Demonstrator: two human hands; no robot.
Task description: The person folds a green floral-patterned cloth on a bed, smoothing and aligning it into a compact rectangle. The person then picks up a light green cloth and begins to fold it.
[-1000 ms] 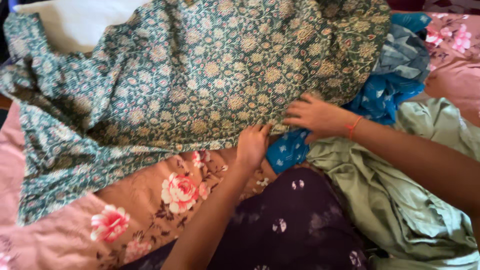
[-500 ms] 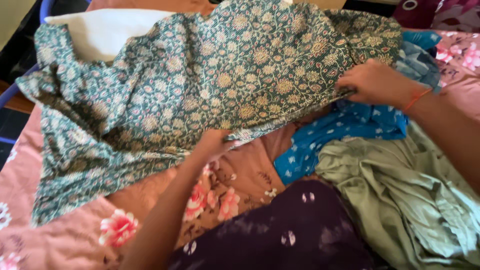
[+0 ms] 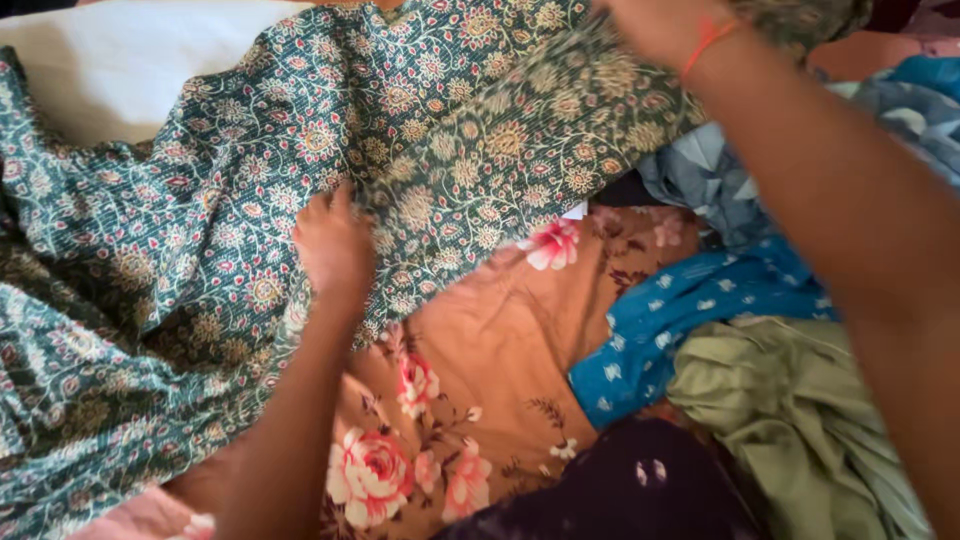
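A large green floral-printed cloth (image 3: 200, 180) is spread across the bed, covering its left and upper part. My left hand (image 3: 332, 245) grips a fold of this cloth near the middle of the view. My right hand (image 3: 655, 25) is raised at the top edge, holding the cloth's upper right part; a red thread circles that wrist. The right forearm crosses the right side of the view and hides part of the pile behind it.
A pink and orange bedsheet (image 3: 500, 340) with rose prints lies underneath. A blue printed cloth (image 3: 690, 310), a grey-blue cloth (image 3: 710, 175) and an olive green cloth (image 3: 790, 420) are heaped at right. A dark purple fabric (image 3: 620, 490) lies at the bottom. A white pillow (image 3: 110, 60) sits top left.
My right hand has lifted the cloth's edge up and away to the top of the view. My left hand has slid left and farther along the cloth. More bedsheet shows.
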